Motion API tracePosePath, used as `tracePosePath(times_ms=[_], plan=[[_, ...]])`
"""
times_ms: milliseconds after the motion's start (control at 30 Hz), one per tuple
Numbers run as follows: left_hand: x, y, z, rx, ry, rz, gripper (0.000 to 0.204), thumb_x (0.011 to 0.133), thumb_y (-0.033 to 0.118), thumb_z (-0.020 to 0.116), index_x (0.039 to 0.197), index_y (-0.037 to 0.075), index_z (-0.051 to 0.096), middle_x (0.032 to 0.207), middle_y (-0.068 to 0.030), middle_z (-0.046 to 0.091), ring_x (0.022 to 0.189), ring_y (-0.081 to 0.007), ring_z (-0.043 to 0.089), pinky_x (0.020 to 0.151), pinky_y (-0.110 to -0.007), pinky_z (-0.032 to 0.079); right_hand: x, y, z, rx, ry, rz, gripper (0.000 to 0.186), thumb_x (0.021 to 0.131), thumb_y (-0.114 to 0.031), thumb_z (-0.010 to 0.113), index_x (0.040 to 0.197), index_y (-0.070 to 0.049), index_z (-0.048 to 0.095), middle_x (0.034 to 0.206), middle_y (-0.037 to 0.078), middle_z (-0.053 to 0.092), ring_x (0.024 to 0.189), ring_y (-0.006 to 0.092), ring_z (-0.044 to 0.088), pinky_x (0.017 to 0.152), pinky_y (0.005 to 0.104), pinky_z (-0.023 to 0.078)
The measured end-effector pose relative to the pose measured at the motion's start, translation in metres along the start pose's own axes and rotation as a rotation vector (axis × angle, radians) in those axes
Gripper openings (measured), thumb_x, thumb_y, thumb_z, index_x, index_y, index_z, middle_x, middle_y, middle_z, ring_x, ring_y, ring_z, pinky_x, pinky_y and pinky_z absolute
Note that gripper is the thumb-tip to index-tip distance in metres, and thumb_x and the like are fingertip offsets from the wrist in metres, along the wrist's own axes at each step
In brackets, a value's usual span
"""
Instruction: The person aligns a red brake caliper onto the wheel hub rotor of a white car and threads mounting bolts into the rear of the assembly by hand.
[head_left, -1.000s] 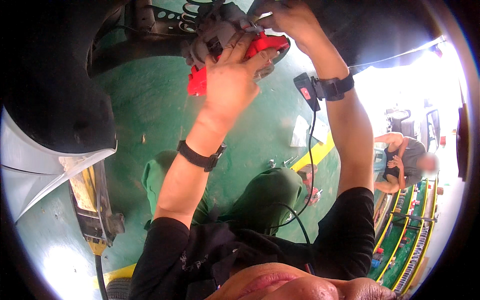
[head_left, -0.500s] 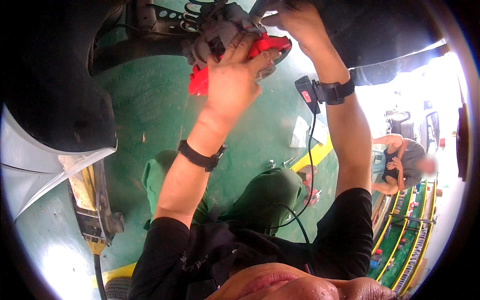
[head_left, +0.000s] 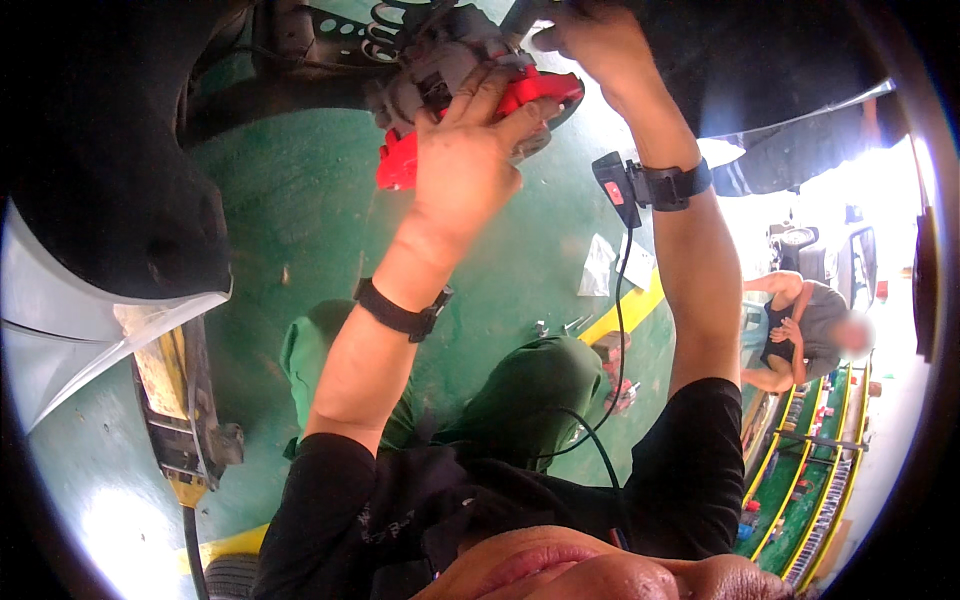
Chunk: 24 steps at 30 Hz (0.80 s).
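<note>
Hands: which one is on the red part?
The left hand lies across the red part; the right hand is off it, to the right.

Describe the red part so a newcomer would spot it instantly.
From the green floor, look to the top centre, where the left hand lies over grey metalwork. The red part shows on both sides of that hand, its bright colour unlike the metalwork.

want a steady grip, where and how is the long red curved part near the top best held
Probably by its middle, coming from the near side, below it in the picture. The long red curved part slants up to the right; its near edge faces the green floor, while the dark grey metal mechanism crowds its far side. The bare left hand reaches across its middle from below.
</note>
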<state>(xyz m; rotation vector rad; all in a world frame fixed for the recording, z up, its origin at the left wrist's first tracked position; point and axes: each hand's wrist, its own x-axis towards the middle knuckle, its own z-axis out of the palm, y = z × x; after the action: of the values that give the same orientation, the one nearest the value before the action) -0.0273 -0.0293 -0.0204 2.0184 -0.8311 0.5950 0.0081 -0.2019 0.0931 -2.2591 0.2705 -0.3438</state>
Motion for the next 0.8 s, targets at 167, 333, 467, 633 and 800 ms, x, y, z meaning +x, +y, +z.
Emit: tracePosePath(times_ms=[167,333,467,633,800], plan=[[-0.001,-0.001,0.005,-0.027,-0.001,-0.002,0.061,0.076,0.002,0.068,0.121,0.041,0.071,0.137,-0.0005,0.062,0.128,-0.0264,0.058,0.098,-0.059,0.044,0.014,0.039,-0.010,-0.574,-0.045,-0.397,0.029,0.094,-0.027,0.067,0.099,0.000,0.075,0.096,0.022,0.073,0.084,0.0306,0.070,0.077,0.0371,0.057],[-0.003,-0.003,0.005,-0.033,-0.049,0.008,0.060,0.073,0.008,0.075,0.125,0.038,0.071,0.146,-0.0015,0.057,0.137,-0.0217,0.052,0.095,-0.060,0.041,0.021,0.028,-0.027,-0.772,-0.004,-1.067,0.031,0.096,-0.028,0.064,0.102,0.000,0.076,0.097,0.020,0.074,0.092,0.0331,0.071,0.082,0.0413,0.056],[-0.002,-0.007,0.004,-0.032,-0.015,0.010,0.061,0.073,0.005,0.073,0.124,0.039,0.071,0.143,-0.0013,0.059,0.135,-0.0233,0.053,0.097,-0.059,0.042,0.007,0.007,-0.001,-0.473,-0.092,-0.263,0.027,0.095,-0.021,0.064,0.102,0.002,0.075,0.090,0.013,0.077,0.089,0.0285,0.074,0.083,0.0406,0.059],[-0.001,-0.002,0.002,-0.031,-0.006,0.010,0.064,0.074,0.000,0.068,0.123,0.041,0.071,0.139,0.0004,0.061,0.129,-0.0256,0.058,0.101,-0.058,0.044,-0.004,0.001,0.001,-0.077,-0.011,-0.053,0.028,0.094,-0.021,0.066,0.100,0.006,0.074,0.092,0.016,0.077,0.090,0.0262,0.075,0.081,0.0363,0.058],[0.000,-0.003,0.002,-0.015,-0.018,0.017,0.055,0.076,0.008,0.072,0.123,0.038,0.072,0.142,-0.0008,0.059,0.134,-0.0233,0.054,0.095,-0.061,0.043,0.000,-0.002,-0.003,-0.111,-0.013,-0.052,0.030,0.092,-0.023,0.069,0.101,0.006,0.074,0.094,0.019,0.077,0.090,0.0262,0.075,0.080,0.0347,0.058]])
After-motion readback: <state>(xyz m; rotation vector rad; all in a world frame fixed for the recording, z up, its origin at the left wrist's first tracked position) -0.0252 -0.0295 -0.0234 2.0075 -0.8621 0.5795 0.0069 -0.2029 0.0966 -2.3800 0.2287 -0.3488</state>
